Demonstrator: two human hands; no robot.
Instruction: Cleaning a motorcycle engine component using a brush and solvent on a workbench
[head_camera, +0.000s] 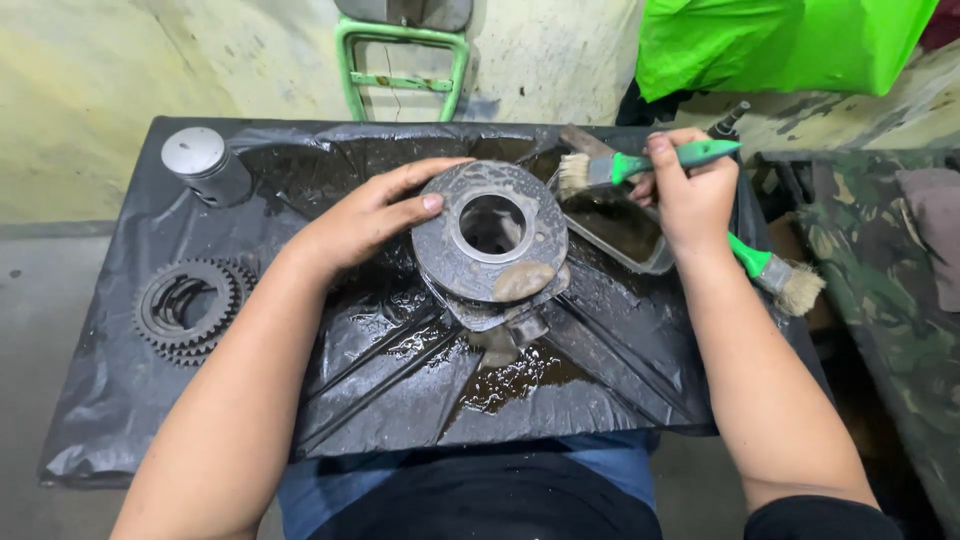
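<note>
**Inspector:** Start with the largest item.

**Assistant:** A work table covered in black plastic sheeting (120, 400), wet and pooled with brownish liquid near the front middle. Behind it, a pale stained wall and a green metal frame (402, 70); a bright green sheet (780, 45) hangs at upper right, and camouflage cloth (880, 290) lies to the right of the table.

**Inspector:** The piece being handled?

**Assistant:** A round grey metal part (490, 245) with a large centre bore, dirty and tilted up toward the camera, at the middle of the table. The person's left hand (365, 215) lies on its upper left rim, fingers spread and curved over the edge, steadying it (a loose hold, not a full fist).

**Inspector:** The other hand?

**Assistant:** The right hand (690, 195) is closed around the green handle of a paintbrush (640, 163), bristles pointing left, just above a shallow metal tray (625, 230) of dark liquid beside the part. A second green-handled brush (775, 275) lies at the table's right edge, bristles overhanging.

**Inspector:** Smaller items?

**Assistant:** A toothed gear (190, 310) lies flat at the left, well apart from the part. A grey piston (205, 165) stands at the far left corner.
</note>
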